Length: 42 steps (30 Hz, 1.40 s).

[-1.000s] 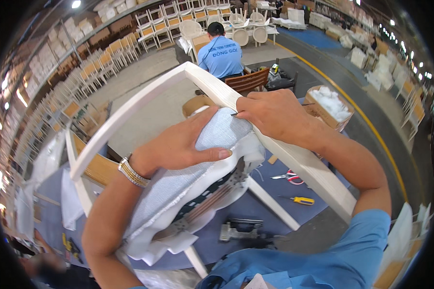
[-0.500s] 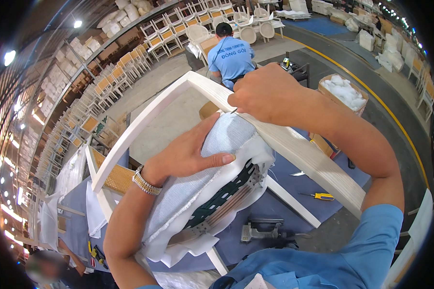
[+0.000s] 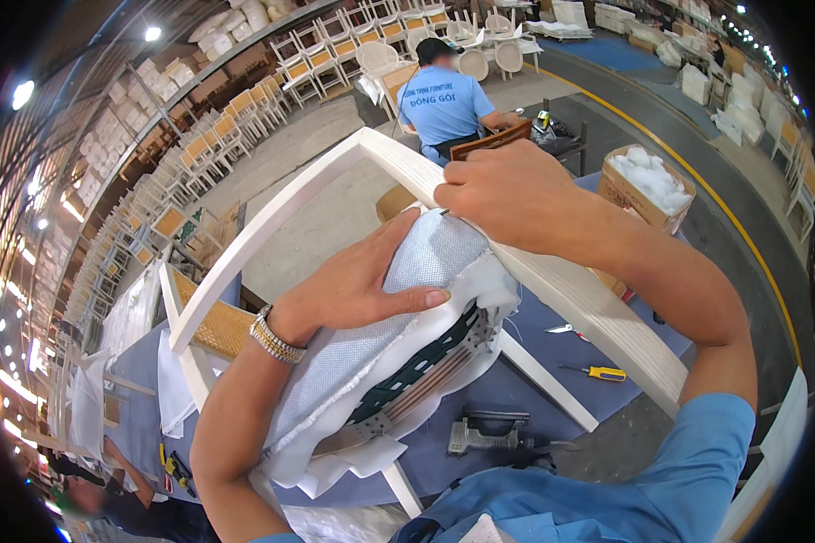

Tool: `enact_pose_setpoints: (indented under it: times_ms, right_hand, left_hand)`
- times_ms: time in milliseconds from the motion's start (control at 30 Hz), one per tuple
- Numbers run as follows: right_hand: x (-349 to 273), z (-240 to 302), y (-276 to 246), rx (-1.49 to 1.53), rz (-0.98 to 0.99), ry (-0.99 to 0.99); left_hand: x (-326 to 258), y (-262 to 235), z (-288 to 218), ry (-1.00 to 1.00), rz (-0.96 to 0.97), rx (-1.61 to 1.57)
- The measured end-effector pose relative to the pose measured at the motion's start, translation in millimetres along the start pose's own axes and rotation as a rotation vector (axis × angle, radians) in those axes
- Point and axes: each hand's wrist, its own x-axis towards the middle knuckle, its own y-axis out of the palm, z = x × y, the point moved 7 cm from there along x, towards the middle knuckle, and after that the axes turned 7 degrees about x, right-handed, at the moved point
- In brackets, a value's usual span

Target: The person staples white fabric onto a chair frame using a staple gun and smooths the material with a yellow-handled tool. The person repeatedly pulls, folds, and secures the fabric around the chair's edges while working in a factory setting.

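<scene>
A pale wooden chair frame (image 3: 589, 303) stands tilted in front of me, its seat covered in light grey-blue woven fabric (image 3: 435, 249). White padding (image 3: 489, 282) and dark green webbing (image 3: 407, 385) show along the seat's open underside. My left hand (image 3: 353, 281) lies spread on the fabric, thumb stretched out, holding nothing. At the seat's far corner, my right hand (image 3: 507, 195) is closed round a tool with a thin dark shaft (image 3: 445, 212); its handle is hidden in the fist. The shaft's end meets the edge between fabric and wooden rail.
On the blue-grey table cover lie a staple gun (image 3: 489, 434), a yellow-handled screwdriver (image 3: 602, 372) and snips or pliers (image 3: 566, 331). A carton of white stuffing (image 3: 647, 185) stands at right. One co-worker (image 3: 444, 100) sits ahead; another person (image 3: 127, 507) is at lower left.
Both my hands keep nearly the same places on the chair. The view has shifted slightly. The co-worker ahead has turned to the right, and a brown wooden piece now shows beside them.
</scene>
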Motion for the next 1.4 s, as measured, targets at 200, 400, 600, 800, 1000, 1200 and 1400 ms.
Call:
enact_pose_setpoints:
  times_ms: [200, 400, 600, 800, 1000, 1200, 1400]
  right_hand:
    - [-5, -13, 5, 0.048, 0.042, 0.115]
    - [16, -1, -20, -0.048, 0.050, -0.012]
    - [18, 11, -7, -0.078, 0.165, -0.049]
    - [7, 3, 1, 0.121, 0.029, -0.026]
    - [0, -28, 9, 0.342, 0.035, 0.065]
    - [0, -3, 1, 0.513, 0.222, -0.019]
    - [-29, 2, 16, 0.422, 0.305, -0.154]
  left_hand:
    - [-1, -2, -2, 0.007, 0.007, 0.005]
    - [-1, -1, -1, 0.010, -0.003, -0.024]
    - [-2, -1, -1, 0.024, -0.004, -0.012]
    - [0, -3, -5, -0.020, 0.027, -0.008]
    - [-2, -1, 3, -0.014, -0.031, 0.048]
    - [-6, -11, -10, -0.195, 0.068, -0.044]
    - [-4, -7, -11, -0.082, 0.044, -0.110]
